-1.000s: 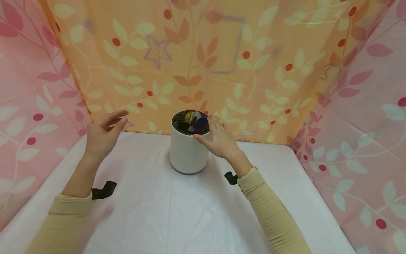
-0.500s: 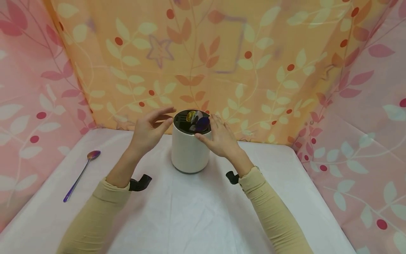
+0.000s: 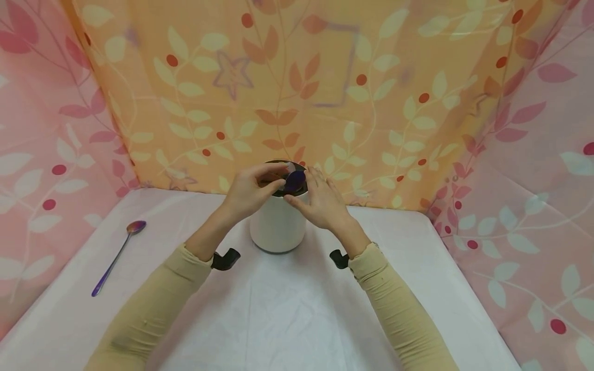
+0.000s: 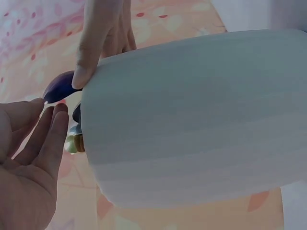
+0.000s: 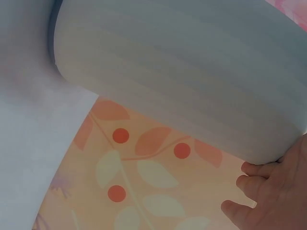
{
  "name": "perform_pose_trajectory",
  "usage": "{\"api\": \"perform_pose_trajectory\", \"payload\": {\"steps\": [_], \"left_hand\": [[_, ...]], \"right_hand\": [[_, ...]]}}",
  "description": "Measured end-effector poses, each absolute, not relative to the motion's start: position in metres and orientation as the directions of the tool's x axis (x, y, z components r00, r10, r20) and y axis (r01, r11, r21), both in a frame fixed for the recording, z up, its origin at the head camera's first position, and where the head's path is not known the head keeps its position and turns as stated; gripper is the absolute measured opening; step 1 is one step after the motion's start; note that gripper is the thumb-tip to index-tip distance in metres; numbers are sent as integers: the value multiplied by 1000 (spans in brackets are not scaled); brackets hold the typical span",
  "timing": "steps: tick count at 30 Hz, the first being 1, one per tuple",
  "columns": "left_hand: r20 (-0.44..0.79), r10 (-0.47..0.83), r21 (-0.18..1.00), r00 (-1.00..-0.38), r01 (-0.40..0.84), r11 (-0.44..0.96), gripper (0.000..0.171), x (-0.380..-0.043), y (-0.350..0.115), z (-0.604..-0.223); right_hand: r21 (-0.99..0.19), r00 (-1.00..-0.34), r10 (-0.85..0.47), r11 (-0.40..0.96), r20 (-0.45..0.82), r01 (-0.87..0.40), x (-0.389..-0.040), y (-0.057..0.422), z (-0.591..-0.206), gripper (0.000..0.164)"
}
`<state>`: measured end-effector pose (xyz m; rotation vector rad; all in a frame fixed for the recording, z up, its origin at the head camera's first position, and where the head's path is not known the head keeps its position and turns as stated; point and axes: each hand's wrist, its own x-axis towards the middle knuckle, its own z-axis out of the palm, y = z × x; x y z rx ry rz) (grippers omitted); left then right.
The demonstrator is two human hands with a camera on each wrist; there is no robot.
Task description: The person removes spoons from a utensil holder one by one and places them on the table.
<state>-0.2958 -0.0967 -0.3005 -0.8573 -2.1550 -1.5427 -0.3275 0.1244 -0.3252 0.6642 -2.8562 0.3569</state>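
A white cylindrical utensil holder (image 3: pixel 277 226) with a black slotted top stands upright on the table. A dark blue spoon (image 3: pixel 295 181) shows its bowl above the top, its handle hidden inside. My left hand (image 3: pixel 250 190) reaches over the holder's left side, thumb and fingers apart. In the left wrist view a fingertip meets the end of the blue spoon bowl (image 4: pixel 61 87). My right hand (image 3: pixel 322 201) rests against the holder's right upper side, thumb at the near rim and fingers extended behind. Other utensil heads (image 4: pixel 74 143), one yellowish, stick out beside the blue bowl.
A purple-orange spoon (image 3: pixel 118 257) lies on the white-covered table (image 3: pixel 287 319) at the left. Behind the holder hangs an orange leaf-patterned cloth (image 3: pixel 278 93), with pink cloths (image 3: pixel 524 170) along both sides. Black wrist mounts (image 3: pixel 226 259) sit at the cuffs.
My left hand has moved right from the left side of the table to the blue spoon in the holder, uncovering the lying spoon. The right hand has stayed at the holder.
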Motion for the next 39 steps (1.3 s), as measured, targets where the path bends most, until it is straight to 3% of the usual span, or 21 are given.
{"api": "perform_pose_trajectory", "payload": {"steps": [21,31,39], "left_hand": [[546,297,760,-783,613,218,33,-300,-88,-299],[535,221,816,-815,566,112,34,-297,-97,-291],[621,138,776,-772,630,27,34,-294,-105,-278]], "right_hand": [[-200,-875,-412,863,255,-465,-325,124,-326,108],[-206,-882,-405,867,240,-454,-326,123,-325,109],[-205,-883,-400,869,244,-450,-328,123,-327,111]]}}
